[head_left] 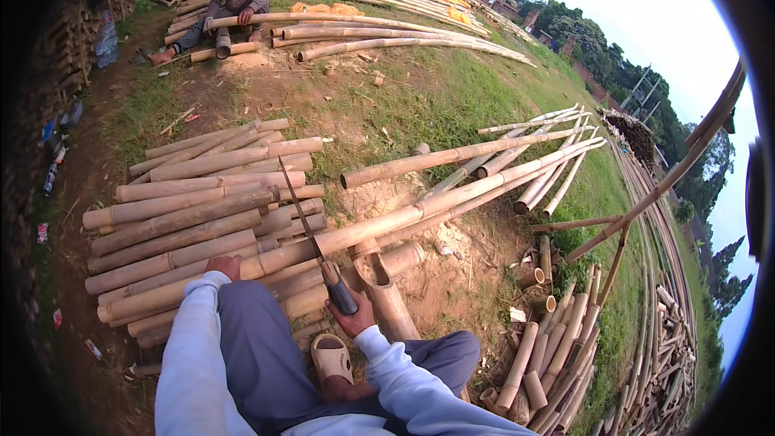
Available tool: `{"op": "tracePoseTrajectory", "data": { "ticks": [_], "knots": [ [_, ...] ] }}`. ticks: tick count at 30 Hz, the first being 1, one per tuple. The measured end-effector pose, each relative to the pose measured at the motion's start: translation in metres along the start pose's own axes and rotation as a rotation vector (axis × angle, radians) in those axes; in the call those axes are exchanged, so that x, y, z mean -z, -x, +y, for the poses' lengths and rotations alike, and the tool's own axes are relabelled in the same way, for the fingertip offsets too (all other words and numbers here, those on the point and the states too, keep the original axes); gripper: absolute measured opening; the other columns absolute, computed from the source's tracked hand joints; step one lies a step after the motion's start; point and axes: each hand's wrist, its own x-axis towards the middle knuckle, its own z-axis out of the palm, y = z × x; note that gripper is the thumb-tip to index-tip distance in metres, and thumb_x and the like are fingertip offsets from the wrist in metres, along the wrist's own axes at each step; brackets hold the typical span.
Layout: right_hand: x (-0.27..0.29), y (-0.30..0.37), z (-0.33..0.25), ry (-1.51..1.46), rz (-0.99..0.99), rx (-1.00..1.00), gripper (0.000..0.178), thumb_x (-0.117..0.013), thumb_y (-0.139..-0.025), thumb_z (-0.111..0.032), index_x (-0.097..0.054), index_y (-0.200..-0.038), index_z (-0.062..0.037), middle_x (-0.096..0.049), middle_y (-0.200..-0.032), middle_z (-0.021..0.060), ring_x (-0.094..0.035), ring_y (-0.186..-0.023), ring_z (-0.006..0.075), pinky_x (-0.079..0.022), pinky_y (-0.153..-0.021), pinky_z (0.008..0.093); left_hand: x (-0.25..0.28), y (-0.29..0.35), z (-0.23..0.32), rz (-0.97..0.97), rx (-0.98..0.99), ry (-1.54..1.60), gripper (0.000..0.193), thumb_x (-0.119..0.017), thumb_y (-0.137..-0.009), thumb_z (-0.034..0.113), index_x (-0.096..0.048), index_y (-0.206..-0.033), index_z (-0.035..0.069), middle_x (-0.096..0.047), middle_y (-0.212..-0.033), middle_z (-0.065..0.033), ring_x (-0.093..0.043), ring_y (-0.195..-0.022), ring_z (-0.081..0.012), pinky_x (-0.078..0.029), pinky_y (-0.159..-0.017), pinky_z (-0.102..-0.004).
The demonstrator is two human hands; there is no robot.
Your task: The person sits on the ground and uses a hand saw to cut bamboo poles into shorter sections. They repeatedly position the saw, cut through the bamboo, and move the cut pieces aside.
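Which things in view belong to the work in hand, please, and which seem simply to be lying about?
Work in hand:
handsaw, held in the right hand
long bamboo pole, with the left hand on it
shorter bamboo pieces at left, probably

Apparently lying about:
clear plastic bottle, upper left
orange-yellow sheeting, upper middle
bamboo heap, lower right

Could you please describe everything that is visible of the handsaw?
The handsaw has a long, narrow, metal-looking blade and a dark handle. Gripped by the right hand, it points away from the person and leftward. The blade crosses a long bamboo pole and appears to touch it; teeth cannot be made out.
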Motion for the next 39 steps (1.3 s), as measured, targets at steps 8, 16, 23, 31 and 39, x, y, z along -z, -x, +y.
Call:
{"op": "tracePoseTrajectory", "data": {
  "ticks": [8, 16, 23, 31, 39],
  "knots": [
    [0.009, 0.011, 0.006, -0.015, -0.066, -0.064, 0.037, -0.077, -0.089, -0.023, -0.068, -0.117, -0.0009, -0.072, -0.089, 0.0128, -0.064, -0.079, 0.0160, -0.052, -0.075, 0.0344, 0.001, -0.004, 0.009, -0.027, 0.002, -0.001, 0.049, -0.073, -0.081, 0.035, -0.063, -0.119, 0.007, -0.071, -0.112, -0.0236, -0.067, -0.108, -0.0415, -0.050, -0.097, -0.0539],
    [0.109, 0.172, -0.108, 0.008, -0.136, -0.250, 0.034, -0.075, -0.089, -0.012, -0.068, -0.121, -0.0025, -0.074, -0.094, 0.0098, -0.065, -0.090, 0.0094, -0.053, -0.082, 0.0316, 0.008, 0.008, -0.001, -0.061, 0.021, -0.024, 0.057, -0.079, -0.076, 0.041, -0.063, -0.117, 0.006, -0.072, -0.106, -0.0258, -0.068, -0.105, -0.0425, -0.050, -0.096, -0.0543],
    [0.028, 0.021, -0.016, 0.035, 0.008, -0.034, 0.032, -0.076, -0.084, -0.021, -0.070, -0.109, -0.0008, -0.068, -0.079, 0.0227, -0.070, -0.072, 0.0312, -0.053, -0.071, 0.0396, -0.001, -0.010, 0.010, -0.023, 0.031, -0.020, 0.056, -0.082, -0.073, 0.039, -0.067, -0.119, 0.011, -0.072, -0.105, -0.0252, -0.068, -0.105, -0.0432, -0.053, -0.094, -0.0528],
    [0.105, 0.158, -0.081, -0.019, -0.170, -0.216, 0.038, -0.075, -0.087, -0.013, -0.069, -0.124, -0.0052, -0.076, -0.096, 0.0114, -0.074, -0.089, 0.0172, -0.055, -0.082, 0.0329, -0.002, -0.001, -0.008, -0.016, 0.037, -0.048, 0.060, -0.086, -0.068, 0.040, -0.066, -0.115, 0.009, -0.073, -0.102, -0.0233, -0.069, -0.105, -0.0418, -0.052, -0.093, -0.0547],
    [0.025, 0.016, -0.014, 0.035, -0.094, -0.107, 0.030, -0.074, -0.086, -0.017, -0.069, -0.109, -0.0003, -0.065, -0.076, 0.0165, -0.056, -0.069, 0.0148, -0.050, -0.068, 0.0370, -0.014, -0.017, -0.002, -0.028, 0.056, 0.008, 0.061, -0.085, -0.069, 0.044, -0.063, -0.112, 0.007, -0.072, -0.105, -0.0242, -0.068, -0.106, -0.0424, -0.050, -0.095, -0.0549]
  ]
}}
